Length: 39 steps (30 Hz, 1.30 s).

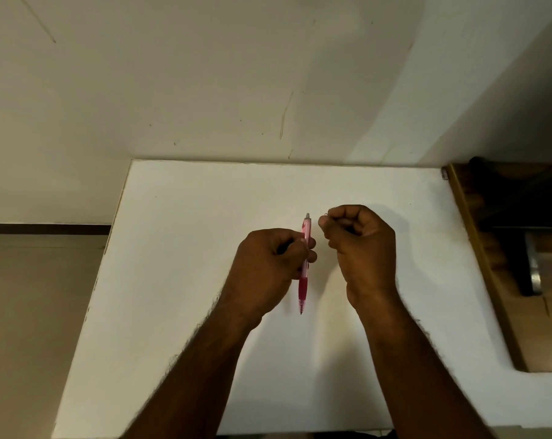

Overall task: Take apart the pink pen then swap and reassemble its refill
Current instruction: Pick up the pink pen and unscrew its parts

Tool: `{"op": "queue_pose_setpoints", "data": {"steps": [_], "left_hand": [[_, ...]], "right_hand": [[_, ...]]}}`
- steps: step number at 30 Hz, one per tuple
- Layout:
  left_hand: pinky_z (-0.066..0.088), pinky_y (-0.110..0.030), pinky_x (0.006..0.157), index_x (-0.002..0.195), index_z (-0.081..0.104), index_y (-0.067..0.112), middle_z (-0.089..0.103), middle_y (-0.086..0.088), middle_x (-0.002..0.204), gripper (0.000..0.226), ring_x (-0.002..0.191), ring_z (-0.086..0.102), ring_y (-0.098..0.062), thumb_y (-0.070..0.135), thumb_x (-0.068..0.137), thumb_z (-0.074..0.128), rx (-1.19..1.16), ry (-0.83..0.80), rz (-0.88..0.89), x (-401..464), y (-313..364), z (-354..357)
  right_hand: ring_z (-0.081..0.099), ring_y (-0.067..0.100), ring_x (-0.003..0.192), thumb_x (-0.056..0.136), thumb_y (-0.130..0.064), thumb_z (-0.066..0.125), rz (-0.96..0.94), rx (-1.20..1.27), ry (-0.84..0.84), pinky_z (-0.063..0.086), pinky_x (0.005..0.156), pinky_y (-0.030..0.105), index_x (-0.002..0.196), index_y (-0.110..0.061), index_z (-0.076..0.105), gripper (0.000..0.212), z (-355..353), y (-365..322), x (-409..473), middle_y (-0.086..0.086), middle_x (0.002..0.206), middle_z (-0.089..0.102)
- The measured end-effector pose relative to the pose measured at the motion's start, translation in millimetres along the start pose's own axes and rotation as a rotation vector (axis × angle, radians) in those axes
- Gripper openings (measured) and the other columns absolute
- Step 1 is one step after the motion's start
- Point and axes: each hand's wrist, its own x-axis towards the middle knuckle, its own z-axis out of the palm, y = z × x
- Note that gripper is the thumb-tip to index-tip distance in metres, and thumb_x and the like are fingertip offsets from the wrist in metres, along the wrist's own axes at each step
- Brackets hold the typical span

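My left hand [270, 264] grips the pink pen [304, 282] around its barrel, above the middle of the white table [189, 280]. The pen stands nearly upright in the view, its dark pink grip and tip toward me and its grey top end away from me. My right hand [358, 245] is curled into a loose fist just right of the pen's top, apart from it. A tiny pale piece shows at its fingertips, too small to identify.
The table's far edge meets a pale wall [205, 90]. A wooden surface [490, 264] with a dark object and a metal part lies to the right. Beige floor [30, 312] shows on the left.
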Motion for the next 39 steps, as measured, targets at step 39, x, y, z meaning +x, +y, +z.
{"op": "queue_pose_setpoints", "data": {"steps": [39], "left_hand": [[0.059, -0.045, 0.091, 0.098, 0.079, 0.014, 0.080, -0.001, 0.093, 0.024, 0.084, 0.074, -0.018, 0.018, 0.099, 0.056, 0.146, -0.042, -0.031, -3, 6, 3]], "right_hand": [[0.065, -0.007, 0.069, 0.093, -0.023, 0.071, -0.016, -0.101, -0.195, 0.048, 0.068, 0.016, 0.082, -0.028, 0.076, 0.013, -2, -15, -2, -0.017, 0.075, 0.074]]}}
